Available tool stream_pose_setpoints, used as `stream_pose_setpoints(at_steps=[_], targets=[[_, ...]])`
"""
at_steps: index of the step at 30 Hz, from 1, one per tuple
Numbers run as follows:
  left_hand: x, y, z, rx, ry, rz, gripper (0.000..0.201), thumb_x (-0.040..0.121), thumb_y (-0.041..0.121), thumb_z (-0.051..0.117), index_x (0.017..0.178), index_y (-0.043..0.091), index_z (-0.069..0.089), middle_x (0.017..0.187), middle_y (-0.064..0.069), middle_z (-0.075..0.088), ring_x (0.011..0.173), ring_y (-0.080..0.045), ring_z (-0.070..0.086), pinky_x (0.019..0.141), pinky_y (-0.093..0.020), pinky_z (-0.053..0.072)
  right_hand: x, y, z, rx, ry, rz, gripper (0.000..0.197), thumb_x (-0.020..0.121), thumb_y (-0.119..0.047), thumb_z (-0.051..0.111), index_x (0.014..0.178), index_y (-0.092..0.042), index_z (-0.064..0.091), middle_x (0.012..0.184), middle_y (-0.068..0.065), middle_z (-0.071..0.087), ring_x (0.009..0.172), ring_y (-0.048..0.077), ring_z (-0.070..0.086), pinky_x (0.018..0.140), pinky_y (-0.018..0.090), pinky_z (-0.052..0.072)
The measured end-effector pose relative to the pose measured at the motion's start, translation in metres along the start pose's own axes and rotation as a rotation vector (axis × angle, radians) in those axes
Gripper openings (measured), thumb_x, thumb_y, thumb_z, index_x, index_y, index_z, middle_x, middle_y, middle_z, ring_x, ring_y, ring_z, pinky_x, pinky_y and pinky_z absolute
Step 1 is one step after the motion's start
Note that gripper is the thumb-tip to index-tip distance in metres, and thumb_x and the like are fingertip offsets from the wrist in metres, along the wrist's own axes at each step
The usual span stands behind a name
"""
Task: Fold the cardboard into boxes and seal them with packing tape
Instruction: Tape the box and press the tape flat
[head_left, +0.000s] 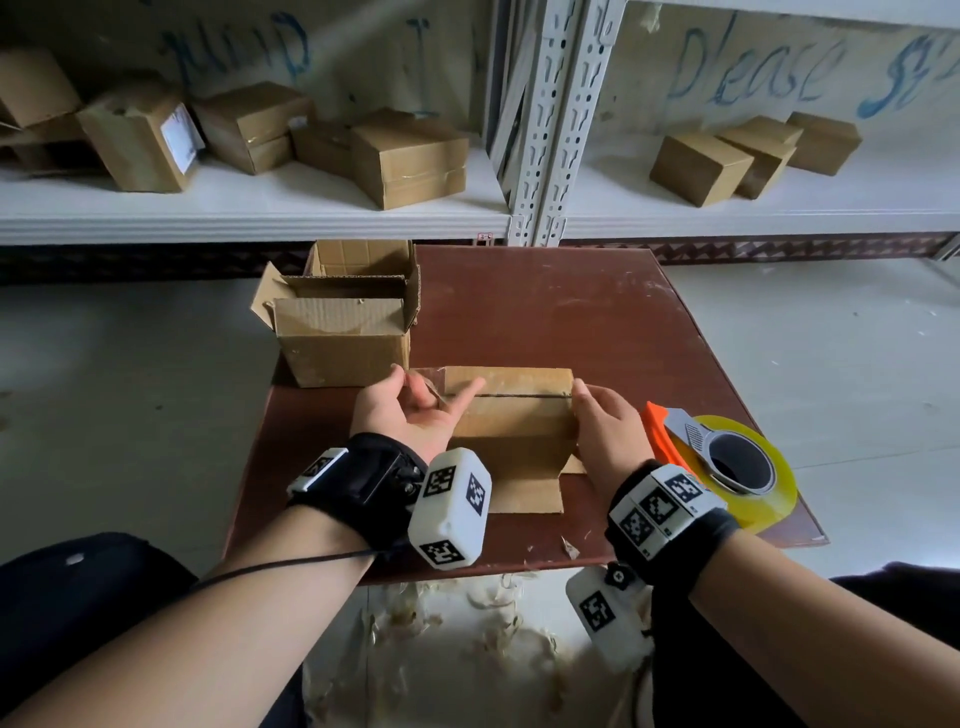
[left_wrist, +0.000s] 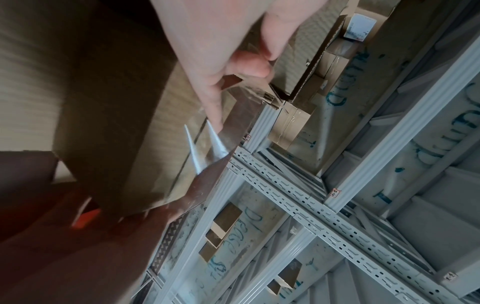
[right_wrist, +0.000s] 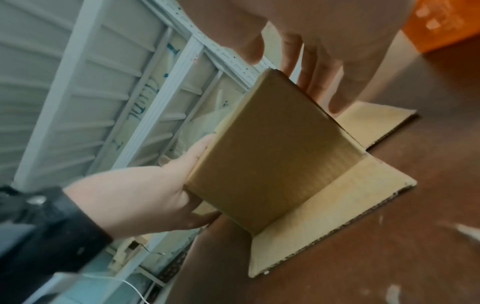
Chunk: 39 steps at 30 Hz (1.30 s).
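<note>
Head view: the box (head_left: 511, 415) stands near the front of the brown table (head_left: 597, 317), its bottom flaps spread flat on the tabletop and clear tape over its top seam. The left hand (head_left: 410, 410) pinches the loose tape end at the box's left edge, forefinger stretched across the top. The right hand (head_left: 605, 423) rests with straight fingers against the right side. A tape dispenser (head_left: 727, 460) lies just right; an open box (head_left: 345, 317) stands behind.

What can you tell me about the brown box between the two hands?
The cardboard box is plain brown and stands on the dark red table. Its top flaps meet at a seam under clear tape. Its bottom flaps splay flat. The left hand pinches loose tape at one end; the right hand rests against the other.
</note>
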<state>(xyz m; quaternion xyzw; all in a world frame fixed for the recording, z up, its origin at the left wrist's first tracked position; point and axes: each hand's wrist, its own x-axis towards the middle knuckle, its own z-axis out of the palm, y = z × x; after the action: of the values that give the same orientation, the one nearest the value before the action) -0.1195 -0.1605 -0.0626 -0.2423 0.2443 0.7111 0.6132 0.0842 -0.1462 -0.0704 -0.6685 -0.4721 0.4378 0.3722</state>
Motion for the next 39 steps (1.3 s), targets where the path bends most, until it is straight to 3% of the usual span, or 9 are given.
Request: stream_pose_setpoints(at_steps=[2,5,7,10,13,18,25,31,39], targets=[[0.000,-0.002,-0.003,0.021,-0.011,-0.011,0.044,0.099,0.017,0.066,0.139,0.007,0.052,0.072,0.004,0.053,0.054,-0.008,0.055,0.080,-0.082,0.046,0.002,-0.001,-0.001,-0.096,-0.002,-0.074,0.038,0.109,-0.044,0.046,0.130,-0.017,0.060,0.117,-0.002,0.065,0.100,0.011,0.060,0.073,0.018,0.046],[-0.007,0.000,0.003,0.102,-0.050,-0.022,0.053,0.093,0.026,0.075,0.137,0.006,0.054,0.076,0.003,0.055,0.070,-0.006,0.063,0.076,-0.082,0.049,0.006,-0.002,0.001,-0.156,-0.018,-0.093,0.039,0.108,-0.046,0.045,0.131,-0.017,0.059,0.113,-0.004,0.064,0.089,0.001,0.056,0.067,0.015,0.040],[-0.017,0.004,0.010,0.190,-0.062,-0.026,0.056,0.087,0.028,0.082,0.131,0.007,0.056,0.088,0.004,0.065,0.073,-0.004,0.065,0.082,-0.082,0.047,0.008,-0.003,0.002,-0.165,-0.025,-0.103,0.039,0.108,-0.046,0.047,0.131,-0.017,0.060,0.111,-0.005,0.065,0.087,-0.002,0.055,0.067,0.015,0.040],[-0.035,0.012,0.019,0.381,-0.116,0.006,0.046,0.085,0.018,0.083,0.125,0.011,0.062,0.075,0.007,0.070,0.062,-0.003,0.058,0.093,-0.081,0.043,0.010,-0.003,0.005,-0.152,-0.027,-0.092,0.038,0.107,-0.045,0.049,0.129,-0.017,0.061,0.103,-0.009,0.064,0.086,-0.002,0.056,0.067,0.015,0.042],[-0.045,0.018,0.026,0.614,-0.183,0.093,0.052,0.084,0.011,0.081,0.132,0.013,0.059,0.080,0.008,0.068,0.059,-0.002,0.060,0.098,-0.075,0.046,0.011,-0.003,0.006,-0.149,-0.035,-0.080,0.039,0.107,-0.046,0.049,0.131,-0.017,0.062,0.101,-0.011,0.062,0.087,0.000,0.057,0.067,0.018,0.043],[-0.059,0.022,0.033,0.963,-0.241,0.421,0.049,0.079,0.006,0.085,0.122,0.011,0.064,0.097,-0.006,0.068,0.069,-0.008,0.064,0.087,-0.056,0.061,0.009,-0.009,0.007,-0.179,-0.039,-0.099,0.041,0.111,-0.038,0.042,0.144,-0.016,0.053,0.128,0.000,0.063,0.111,0.015,0.058,0.094,0.029,0.046],[-0.066,0.020,0.030,1.189,-0.238,0.703,0.041,0.080,0.019,0.088,0.115,0.013,0.067,0.081,-0.001,0.069,0.069,-0.009,0.067,0.082,-0.041,0.064,0.007,-0.015,0.013,-0.069,-0.062,-0.078,0.044,0.112,-0.027,0.034,0.154,-0.017,0.044,0.153,0.002,0.049,0.141,0.019,0.044,0.118,0.031,0.032],[-0.058,0.030,0.025,1.197,-0.139,0.755,0.045,0.078,0.023,0.090,0.115,0.014,0.067,0.072,0.010,0.072,0.066,-0.005,0.070,0.080,-0.039,0.065,0.005,-0.015,0.021,-0.088,-0.057,-0.080,0.049,0.106,-0.032,0.032,0.150,-0.019,0.050,0.148,0.001,0.056,0.136,0.021,0.051,0.118,0.045,0.039],[-0.054,0.037,0.013,1.164,-0.098,0.707,0.055,0.072,0.019,0.093,0.118,0.013,0.065,0.083,0.000,0.069,0.081,-0.014,0.073,0.074,-0.042,0.065,0.002,-0.011,0.023,-0.198,-0.058,-0.113,0.049,0.111,-0.037,0.028,0.156,-0.022,0.042,0.153,0.002,0.051,0.140,0.022,0.048,0.116,0.037,0.038]])
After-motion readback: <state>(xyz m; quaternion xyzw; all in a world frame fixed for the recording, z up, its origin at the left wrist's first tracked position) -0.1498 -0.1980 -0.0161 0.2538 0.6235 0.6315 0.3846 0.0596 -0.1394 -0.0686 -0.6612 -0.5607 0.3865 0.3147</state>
